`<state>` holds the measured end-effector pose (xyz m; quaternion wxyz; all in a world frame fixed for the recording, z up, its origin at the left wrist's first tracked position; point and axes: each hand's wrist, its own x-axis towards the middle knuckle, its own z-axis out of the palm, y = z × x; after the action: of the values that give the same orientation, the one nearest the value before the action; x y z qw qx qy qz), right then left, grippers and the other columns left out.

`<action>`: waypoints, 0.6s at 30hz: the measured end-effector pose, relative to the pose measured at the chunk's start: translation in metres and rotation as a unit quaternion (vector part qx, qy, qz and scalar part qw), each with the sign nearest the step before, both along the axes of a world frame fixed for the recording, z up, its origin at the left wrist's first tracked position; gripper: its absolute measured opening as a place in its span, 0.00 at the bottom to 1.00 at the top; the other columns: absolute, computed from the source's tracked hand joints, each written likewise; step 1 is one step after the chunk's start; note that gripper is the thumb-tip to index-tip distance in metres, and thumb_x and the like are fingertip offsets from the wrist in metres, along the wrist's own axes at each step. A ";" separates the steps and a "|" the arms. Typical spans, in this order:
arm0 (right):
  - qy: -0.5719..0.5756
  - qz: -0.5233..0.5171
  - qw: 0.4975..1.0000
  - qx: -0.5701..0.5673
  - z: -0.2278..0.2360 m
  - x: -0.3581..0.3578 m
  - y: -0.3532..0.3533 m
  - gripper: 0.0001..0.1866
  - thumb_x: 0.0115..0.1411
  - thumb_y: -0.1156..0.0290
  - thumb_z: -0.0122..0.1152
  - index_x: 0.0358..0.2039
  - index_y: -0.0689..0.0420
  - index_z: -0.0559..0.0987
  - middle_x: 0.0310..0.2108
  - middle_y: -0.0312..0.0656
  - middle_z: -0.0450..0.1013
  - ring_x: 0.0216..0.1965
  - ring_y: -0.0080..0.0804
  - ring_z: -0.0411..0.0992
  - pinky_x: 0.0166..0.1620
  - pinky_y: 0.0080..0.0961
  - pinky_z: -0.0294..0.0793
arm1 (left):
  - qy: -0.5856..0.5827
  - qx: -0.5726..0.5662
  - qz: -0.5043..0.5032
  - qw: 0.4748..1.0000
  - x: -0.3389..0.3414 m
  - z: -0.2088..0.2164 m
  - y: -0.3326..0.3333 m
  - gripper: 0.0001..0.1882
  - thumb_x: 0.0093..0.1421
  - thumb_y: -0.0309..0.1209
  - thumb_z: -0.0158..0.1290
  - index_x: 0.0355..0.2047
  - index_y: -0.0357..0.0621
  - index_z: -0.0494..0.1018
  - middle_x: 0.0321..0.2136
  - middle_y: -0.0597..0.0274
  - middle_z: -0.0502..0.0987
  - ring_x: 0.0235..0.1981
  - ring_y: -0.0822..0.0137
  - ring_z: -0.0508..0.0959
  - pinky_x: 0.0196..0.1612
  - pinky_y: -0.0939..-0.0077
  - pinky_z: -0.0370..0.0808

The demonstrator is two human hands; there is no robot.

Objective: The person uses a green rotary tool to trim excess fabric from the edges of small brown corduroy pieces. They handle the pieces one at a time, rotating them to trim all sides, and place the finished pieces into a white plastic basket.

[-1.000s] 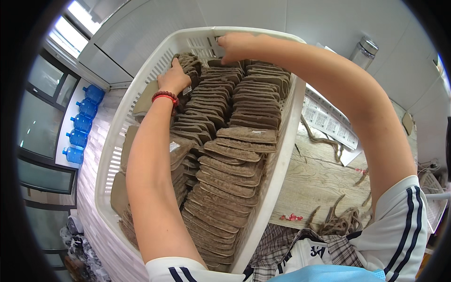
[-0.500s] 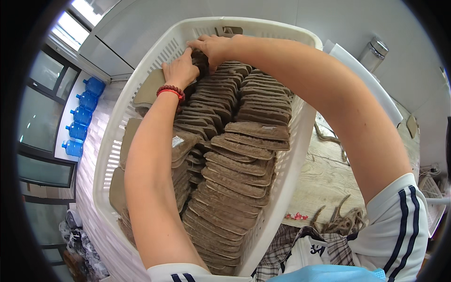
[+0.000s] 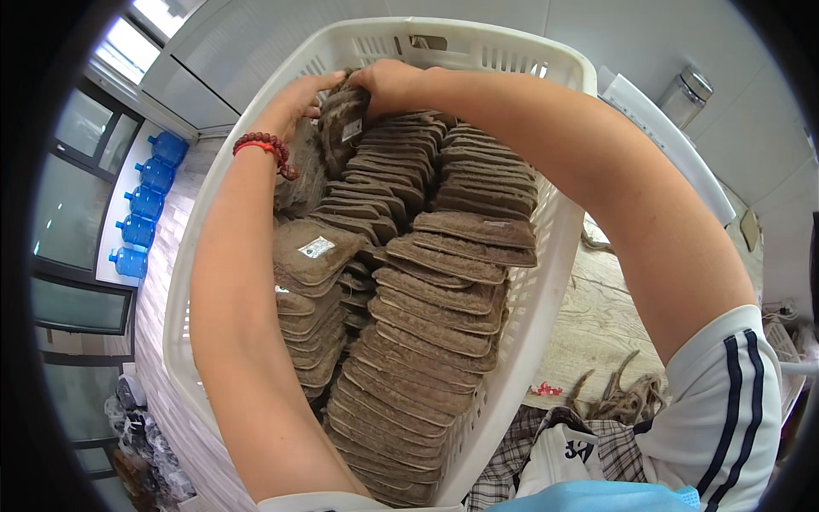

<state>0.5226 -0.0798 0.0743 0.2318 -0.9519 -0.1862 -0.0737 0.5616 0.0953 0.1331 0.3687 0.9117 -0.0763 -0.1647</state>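
A white plastic basket [image 3: 559, 247] holds rows of flat brown fuzzy pads [image 3: 418, 341] with rounded corners, packed on edge. At its far left corner, my right hand [image 3: 388, 87] is closed on the upper edge of a tilted brown fuzzy pad [image 3: 341, 128] that bears a small white label. My left hand [image 3: 294, 102], with red beads at the wrist, reaches in beside this pad. Its fingers are apart, with the fingertips close to the pad's top edge; whether they touch it I cannot tell. Below my left wrist lies a labelled pad [image 3: 320, 256] on a leaning stack.
The basket stands beside a wood-patterned surface [image 3: 589, 316] with brown strips [image 3: 627, 392] on it. A metal flask [image 3: 685, 92] stands at the far right. Several blue water jugs [image 3: 136, 230] line the left side. Plastic-wrapped items [image 3: 149, 444] lie at the lower left.
My left hand has moved left and its fingers have spread. The pad under my right hand now shows its broad face and label. The view of the basket has shifted slightly.
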 end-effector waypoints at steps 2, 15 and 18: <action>-0.033 0.014 0.999 0.036 0.002 0.003 -0.012 0.28 0.41 0.59 0.71 0.45 0.55 0.77 0.38 0.49 0.77 0.41 0.46 0.75 0.46 0.35 0.73 | -0.017 0.027 0.041 0.999 0.001 0.000 0.000 0.32 0.60 0.51 0.50 0.54 0.36 0.66 0.46 0.51 0.72 0.43 0.66 0.69 0.58 0.68 0.58; -0.048 -0.072 0.965 0.248 0.046 -0.001 -0.061 0.24 0.45 0.61 0.73 0.41 0.58 0.79 0.33 0.42 0.78 0.34 0.33 0.77 0.42 0.30 0.76 | -0.036 -0.048 0.066 0.996 0.038 -0.013 0.016 0.17 0.56 0.30 0.51 0.43 0.29 0.69 0.43 0.53 0.72 0.43 0.60 0.68 0.48 0.64 0.64; 0.018 -0.045 0.914 0.404 0.064 -0.013 -0.072 0.20 0.47 0.68 0.72 0.41 0.62 0.79 0.31 0.44 0.78 0.32 0.34 0.76 0.38 0.33 0.78 | -0.058 0.063 -0.010 0.996 0.060 -0.014 0.026 0.28 0.52 0.25 0.57 0.54 0.30 0.67 0.52 0.48 0.71 0.55 0.56 0.68 0.56 0.65 0.62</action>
<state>0.5099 -0.1517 0.1387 0.5960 -0.7858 -0.0937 -0.1359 0.6220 0.1214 0.1188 0.3035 0.9404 -0.0963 -0.1195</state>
